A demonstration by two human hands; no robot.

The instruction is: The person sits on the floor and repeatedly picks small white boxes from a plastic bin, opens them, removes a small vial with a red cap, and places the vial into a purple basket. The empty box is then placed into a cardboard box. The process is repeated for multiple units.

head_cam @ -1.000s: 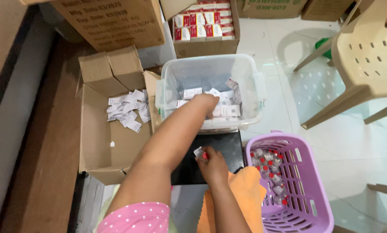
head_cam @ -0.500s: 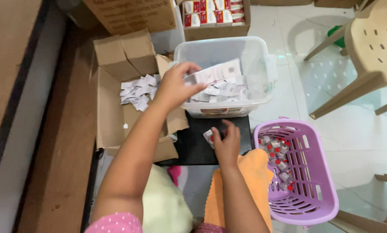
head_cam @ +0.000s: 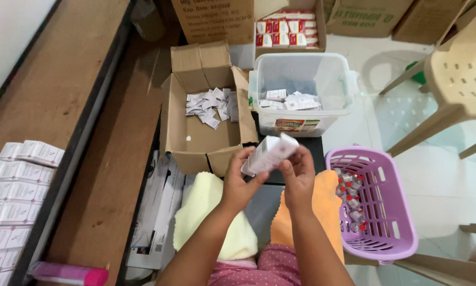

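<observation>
Both my hands hold a small white folding carton (head_cam: 270,152) in front of me, over a black board on my lap. My left hand (head_cam: 239,180) grips its lower end from the left. My right hand (head_cam: 298,172) pinches its upper right end. Beyond the carton stands a clear plastic tub (head_cam: 301,71) with several flat white cartons in its bottom. To the right a purple plastic basket (head_cam: 386,212) holds several small vials with red caps.
An open cardboard box (head_cam: 206,135) with folded paper leaflets sits left of the tub. Stacked white cartons (head_cam: 12,185) fill the left edge beside a wooden bench (head_cam: 89,106). A beige plastic chair (head_cam: 460,79) stands at right. More cardboard boxes (head_cam: 285,26) line the back.
My left hand drew back from the clear tub with a white carton and brought it to my lap. My right hand rose from the black board and took hold of the carton's other end.
</observation>
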